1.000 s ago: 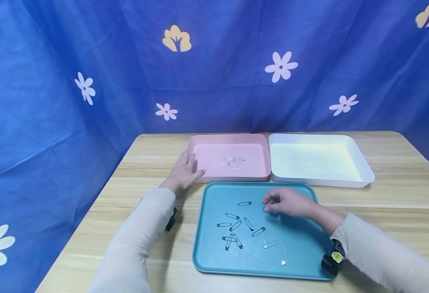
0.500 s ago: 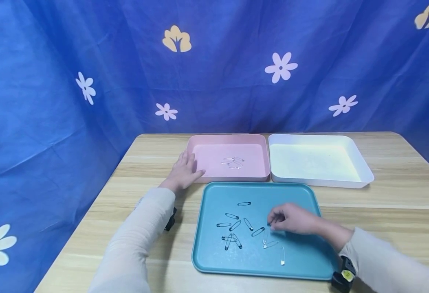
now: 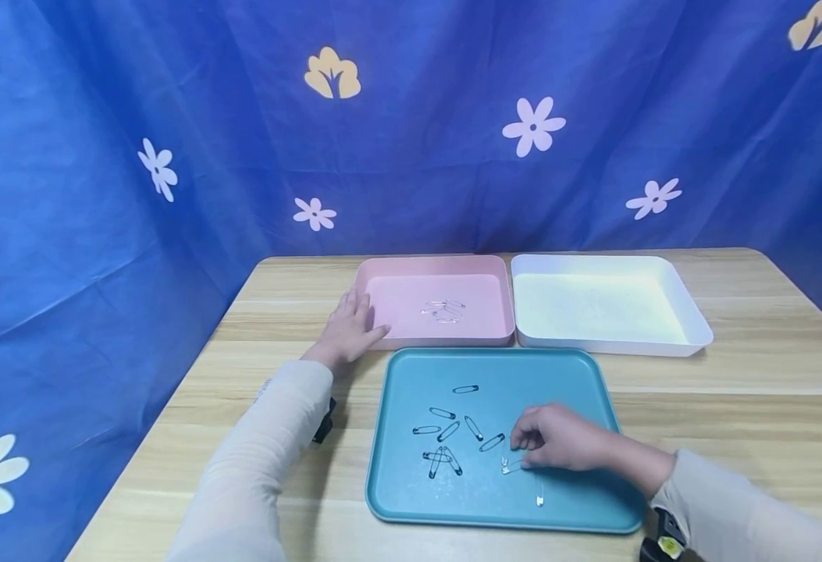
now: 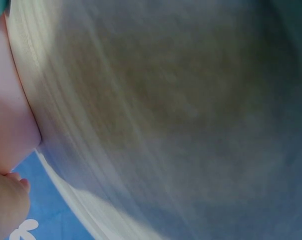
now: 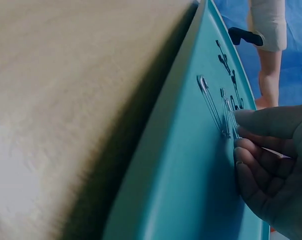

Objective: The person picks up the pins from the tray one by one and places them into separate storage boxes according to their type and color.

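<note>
My right hand is low over the teal tray, thumb and fingers curled together. In the right wrist view its thumb and forefinger pinch the end of a silver safety pin, which lies close to other pins. Another silver safety pin lies nearer the tray's front, partly below the hand. Several black safety pins are scattered over the left half of the tray. My left hand rests with spread fingers on the left rim of the pink tray, which holds several silver safety pins.
A white tray stands right of the pink one, behind the teal tray. All three are on a wooden table. A blue flowered cloth hangs behind and to the left.
My right hand has moved toward the front of the teal tray, down to the silver safety pins, and its fingertips have met one. The left hand has stayed on the pink tray's rim.
</note>
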`<state>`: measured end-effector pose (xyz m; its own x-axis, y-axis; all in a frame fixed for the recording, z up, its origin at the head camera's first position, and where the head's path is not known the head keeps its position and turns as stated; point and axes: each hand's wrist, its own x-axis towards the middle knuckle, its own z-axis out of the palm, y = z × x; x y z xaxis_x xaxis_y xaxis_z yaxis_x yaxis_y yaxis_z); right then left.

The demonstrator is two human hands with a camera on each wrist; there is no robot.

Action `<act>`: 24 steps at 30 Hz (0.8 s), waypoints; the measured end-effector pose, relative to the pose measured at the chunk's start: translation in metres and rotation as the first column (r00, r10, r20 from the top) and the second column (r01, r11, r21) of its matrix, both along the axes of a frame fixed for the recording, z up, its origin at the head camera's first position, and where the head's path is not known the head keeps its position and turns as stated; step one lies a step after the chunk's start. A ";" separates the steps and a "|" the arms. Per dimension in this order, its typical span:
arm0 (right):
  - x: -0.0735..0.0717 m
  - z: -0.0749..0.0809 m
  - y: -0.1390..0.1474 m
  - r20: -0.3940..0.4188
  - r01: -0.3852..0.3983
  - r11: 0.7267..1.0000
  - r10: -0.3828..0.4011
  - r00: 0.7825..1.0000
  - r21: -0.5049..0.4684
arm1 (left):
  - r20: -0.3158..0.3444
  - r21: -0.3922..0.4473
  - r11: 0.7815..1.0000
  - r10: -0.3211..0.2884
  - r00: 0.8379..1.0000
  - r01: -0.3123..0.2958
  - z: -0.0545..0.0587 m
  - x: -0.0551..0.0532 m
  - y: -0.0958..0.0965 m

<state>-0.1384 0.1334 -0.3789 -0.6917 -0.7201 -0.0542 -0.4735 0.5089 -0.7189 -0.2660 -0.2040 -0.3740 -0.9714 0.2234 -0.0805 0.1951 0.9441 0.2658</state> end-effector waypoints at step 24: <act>0.001 -0.003 0.000 0.044 -0.037 0.999 0.037 0.998 0.017 | -0.017 0.004 1.000 -0.010 1.000 0.010 -0.002 0.001 -0.001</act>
<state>-0.1371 0.1334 -0.3817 -0.6614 -0.7439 -0.0962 -0.4609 0.5043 -0.7303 -0.2652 -0.2045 -0.3762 -0.9703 0.2336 -0.0635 0.2091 0.9410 0.2660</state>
